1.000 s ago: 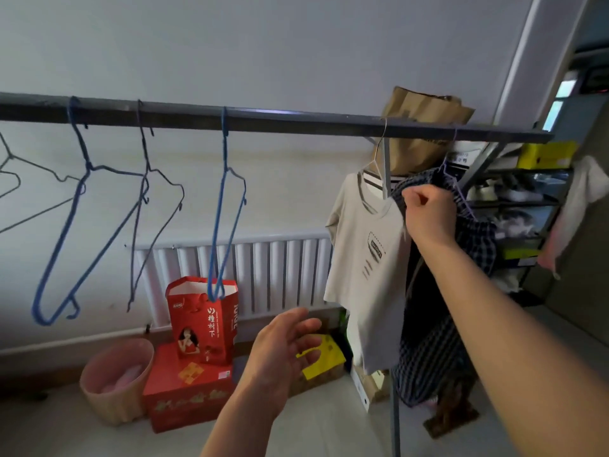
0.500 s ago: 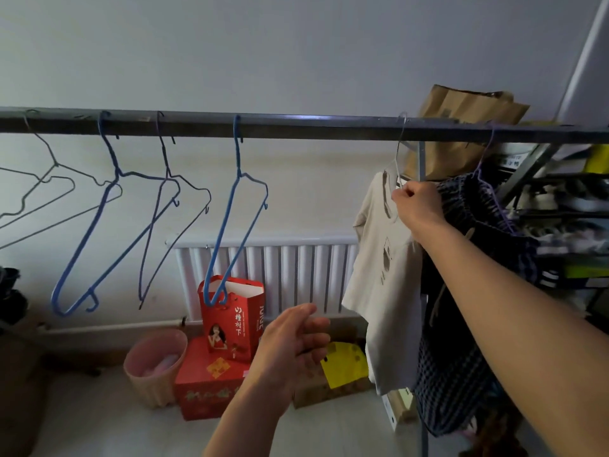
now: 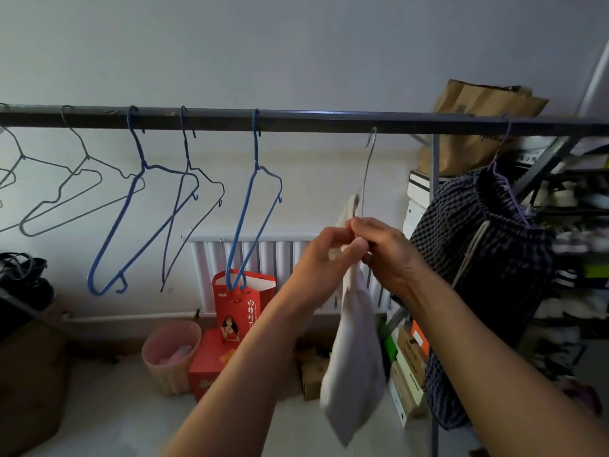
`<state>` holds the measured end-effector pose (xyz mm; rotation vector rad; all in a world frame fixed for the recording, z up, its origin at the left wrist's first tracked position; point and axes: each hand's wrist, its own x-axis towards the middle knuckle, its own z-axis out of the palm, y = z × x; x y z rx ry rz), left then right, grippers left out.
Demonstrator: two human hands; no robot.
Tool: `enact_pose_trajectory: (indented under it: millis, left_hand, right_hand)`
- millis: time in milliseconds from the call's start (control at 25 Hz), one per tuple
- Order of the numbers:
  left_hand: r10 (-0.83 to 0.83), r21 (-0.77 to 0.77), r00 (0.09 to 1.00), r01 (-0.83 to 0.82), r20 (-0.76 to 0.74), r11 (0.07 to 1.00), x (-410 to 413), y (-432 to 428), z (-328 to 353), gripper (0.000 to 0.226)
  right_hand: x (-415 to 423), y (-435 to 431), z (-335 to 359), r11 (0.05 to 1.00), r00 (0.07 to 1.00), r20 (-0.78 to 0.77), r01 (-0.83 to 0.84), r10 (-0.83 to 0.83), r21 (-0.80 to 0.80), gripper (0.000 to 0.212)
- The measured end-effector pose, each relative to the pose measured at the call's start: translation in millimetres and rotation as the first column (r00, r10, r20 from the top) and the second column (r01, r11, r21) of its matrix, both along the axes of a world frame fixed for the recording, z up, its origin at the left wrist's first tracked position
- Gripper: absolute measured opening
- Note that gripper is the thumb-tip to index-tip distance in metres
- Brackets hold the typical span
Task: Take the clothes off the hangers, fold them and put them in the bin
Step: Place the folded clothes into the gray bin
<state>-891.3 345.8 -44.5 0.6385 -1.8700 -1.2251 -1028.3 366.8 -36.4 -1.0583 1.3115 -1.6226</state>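
Left hand (image 3: pixel 324 258) rose to shirt (image 3: pixel 357 367) (hanging lengthwise down).

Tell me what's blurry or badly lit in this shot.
Head view: the hanging T-shirt is motion-blurred, the shelves at right are smeared, a small glare patch sits on the rail, and the room is dim overall.

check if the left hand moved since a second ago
Yes, up: it was below the radiator, now the left hand is level with its top, gripping the pale shirt beside the right hand on the wire hanger.
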Motion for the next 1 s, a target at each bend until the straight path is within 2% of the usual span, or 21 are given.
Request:
enact_pose_trajectory:
  millis: [120,200,240,280,360,400,440,480,600,640,720,800,880,1000]
  left_hand:
    - [0.016,0.042,0.996,-0.019,0.087,0.999,13.2,-5.7,-1.7,0.028]
    - [0.09,-0.115,0.962,-0.061,0.258,0.991,24.0,-11.4,-0.1,0.03]
    - [0.178,-0.254,0.92,-0.09,0.349,0.963,28.1,-12.9,0.7,0.03]
    - [0.285,-0.417,0.88,-0.111,0.381,0.902,31.8,-11.5,3.0,0.032]
    - [0.403,-0.716,0.873,-0.093,0.275,0.691,36.4,-6.2,6.5,0.032]
    - [0.398,-0.795,0.885,-0.054,0.243,0.604,38.5,-4.7,6.1,0.027]
    - [0.382,-0.823,0.886,-0.001,0.262,0.568,41.6,-2.6,4.9,0.025]
    - [0.375,-0.809,0.869,0.048,0.324,0.586,45.3,-1.8,1.4,0.025]
    - [0.36,-0.641,0.758,0.1,0.544,0.761,59.2,-8.0,-13.8,0.023]
    - [0.311,-0.573,0.758,0.099,0.573,0.814,63.3,-12.3,-19.2,0.024]
    - [0.146,-0.385,0.832,0.087,0.536,0.919,65.9,-18.5,-28.3,0.025]
    - [0.012,-0.153,0.916,0.054,0.401,0.987,65.4,-19.6,-33.6,0.025]
    - [0.042,0.017,0.962,-0.049,0.269,0.999,64.6,-22.0,-39.5,0.027]
    - [0.226,0.122,0.952,-0.255,0.206,0.959,65.8,-38.7,-55.7,0.037]
  right_hand:
    - [9.4,3.2,-12.7,0.999,0.996,-0.091,0.017,-0.014,0.03,0.018]
    - [17.7,7.2,-15.7,0.998,0.987,-0.154,0.046,-0.039,0.043,0.015]
    - [21.7,7.7,-18.0,0.996,0.984,-0.172,0.065,-0.055,0.054,0.018]
    - [27.0,7.8,-19.4,0.994,0.982,-0.176,0.086,-0.073,0.07,0.019]
    - [32.4,4.8,-19.9,0.986,0.98,-0.161,0.135,-0.118,0.1,0.021]
    - [30.8,1.1,-18.3,0.98,0.979,-0.136,0.168,-0.152,0.111,0.025]
    - [27.8,-2.4,-14.8,0.972,0.979,-0.093,0.195,-0.184,0.131,0.027]
    - [22.3,-5.2,-10.7,0.965,0.977,-0.041,0.211,-0.207,0.157,0.029]
    - [3.7,-7.4,2.2,0.964,0.968,0.164,0.151,-0.189,0.219,0.033]
    - [0.6,-5.9,6.2,0.969,0.966,0.212,0.099,-0.148,0.226,0.034]
    - [-0.8,-3.2,15.3,0.974,0.968,0.248,-0.021,-0.036,0.225,0.034]
    - [4.5,1.9,30.5,0.968,0.972,0.228,-0.114,0.062,0.221,0.034]
    - [11.1,6.7,50.8,0.964,0.973,0.19,-0.168,0.129,0.207,0.035]
    - [17.2,14.6,82.9,0.967,0.97,0.168,-0.202,0.176,0.152,0.038]
